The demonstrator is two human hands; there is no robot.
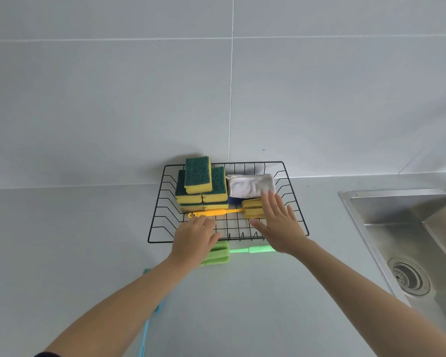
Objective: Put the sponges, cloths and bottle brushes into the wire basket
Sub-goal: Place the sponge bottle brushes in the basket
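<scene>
Yellow brush (218, 212) in wire basket (298, 202), frame centre. Left hand (195, 239) pinching its handle, right hand (278, 222) spread flat. Risk: sponge stack (201, 185) tips if brush nudges it. Green brush (238, 251) below basket, outside.

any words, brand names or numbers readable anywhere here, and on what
None: no readable text in this view.
The sponges, white cloth, yellow bottle brush, green bottle brush and blue bottle brush show no print.
The wire basket, wall tiles and sink carry no label or sign that can be seen.
</scene>
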